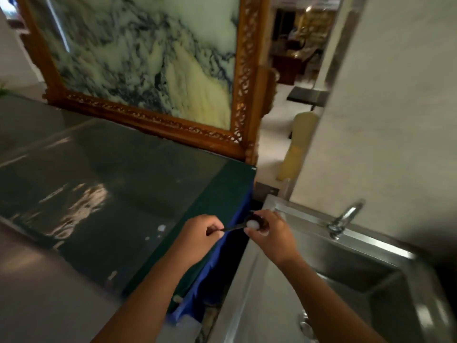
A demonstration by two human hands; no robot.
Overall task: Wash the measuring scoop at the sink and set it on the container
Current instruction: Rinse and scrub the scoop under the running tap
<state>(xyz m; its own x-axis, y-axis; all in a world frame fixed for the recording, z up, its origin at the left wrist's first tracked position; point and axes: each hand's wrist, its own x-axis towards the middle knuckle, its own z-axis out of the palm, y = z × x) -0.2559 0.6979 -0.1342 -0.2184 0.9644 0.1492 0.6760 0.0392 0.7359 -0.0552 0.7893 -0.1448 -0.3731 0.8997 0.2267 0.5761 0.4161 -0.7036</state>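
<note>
A dark measuring scoop (236, 228) with a thin handle is held between both hands, above the gap between the table and the sink. My left hand (199, 235) pinches the end of its handle. My right hand (270, 233) cups the scoop's bowl, where something white and foamy (252, 224) shows. The steel sink (366, 276) lies to the right, its basin dark, with a chrome tap (346, 217) at its back rim. No water is seen running. No container is in view.
A glass-topped table (99, 194) with a green and blue cloth fills the left. A carved wooden frame (243, 100) with a marble panel stands behind it. A white wall (385, 120) rises behind the sink. The sink's flat drainboard (249, 293) is near me.
</note>
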